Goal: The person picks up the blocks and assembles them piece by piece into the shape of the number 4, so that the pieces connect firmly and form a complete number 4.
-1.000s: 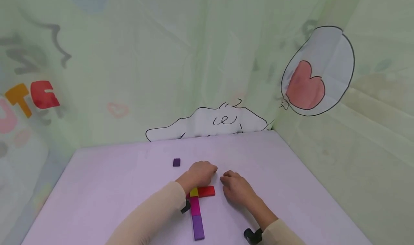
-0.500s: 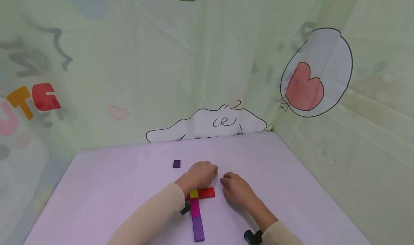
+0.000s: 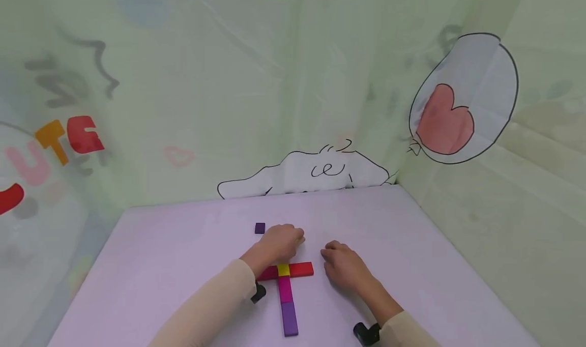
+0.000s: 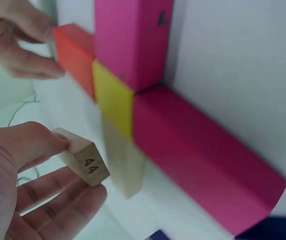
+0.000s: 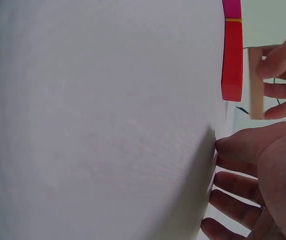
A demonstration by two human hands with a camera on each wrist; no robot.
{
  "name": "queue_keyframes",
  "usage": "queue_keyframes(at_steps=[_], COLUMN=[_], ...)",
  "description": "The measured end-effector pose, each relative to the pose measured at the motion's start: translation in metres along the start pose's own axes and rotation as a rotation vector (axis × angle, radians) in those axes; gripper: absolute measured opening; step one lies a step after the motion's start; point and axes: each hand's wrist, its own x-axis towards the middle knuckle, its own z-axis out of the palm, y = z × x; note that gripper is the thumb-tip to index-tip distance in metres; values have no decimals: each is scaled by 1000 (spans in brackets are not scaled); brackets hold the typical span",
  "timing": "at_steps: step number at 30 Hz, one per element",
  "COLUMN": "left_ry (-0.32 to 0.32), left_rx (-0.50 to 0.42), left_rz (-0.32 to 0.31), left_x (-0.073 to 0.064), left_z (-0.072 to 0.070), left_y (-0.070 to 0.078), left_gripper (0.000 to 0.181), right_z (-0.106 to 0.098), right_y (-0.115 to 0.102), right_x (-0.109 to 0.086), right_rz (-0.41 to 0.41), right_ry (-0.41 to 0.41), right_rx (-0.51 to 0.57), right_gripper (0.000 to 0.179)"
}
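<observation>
My left hand pinches a bare wooden block marked 44 between thumb and fingers, held up above the table. Below it, coloured blocks form a cross: a yellow block in the centre, a red block to the right and a crimson block to the left. Toward me run a magenta block and a purple block. Another bare wooden block lies against the yellow one's far side. To the right, my right hand rests its fingertips on the table, holding nothing.
A small dark purple block lies apart, beyond my left hand. The pale table is bordered by printed cloth walls at the back and sides.
My left hand has shifted left relative to the cross, baring more of the crimson block. My right hand stays in place on the table. The head view has swung slightly left.
</observation>
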Motion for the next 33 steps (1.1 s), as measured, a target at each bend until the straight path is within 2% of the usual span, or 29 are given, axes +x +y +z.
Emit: queue_keyframes(at_steps=[4, 9, 14, 22, 33], left_ry=[24, 25, 32, 57, 47], left_rx=[-22, -15, 29, 46, 76], left_rz=[-29, -34, -49, -73, -121], left_x=[-4, -10, -14, -23, -40], left_z=[-15, -27, -27, -26, -25], left_y=[-1, -2, -10, -28, -41], left_gripper=[44, 47, 47, 26, 25], right_z=[0, 0, -2, -4, -7], right_y=[0, -2, -6, -6, -8], right_x=[2, 2, 2, 3, 9], right_rz=[3, 16, 34, 27, 15], right_ry=[-20, -34, -40, -31, -57], right_rx=[5, 9, -1, -10, -30], right_gripper=[29, 29, 30, 30, 28])
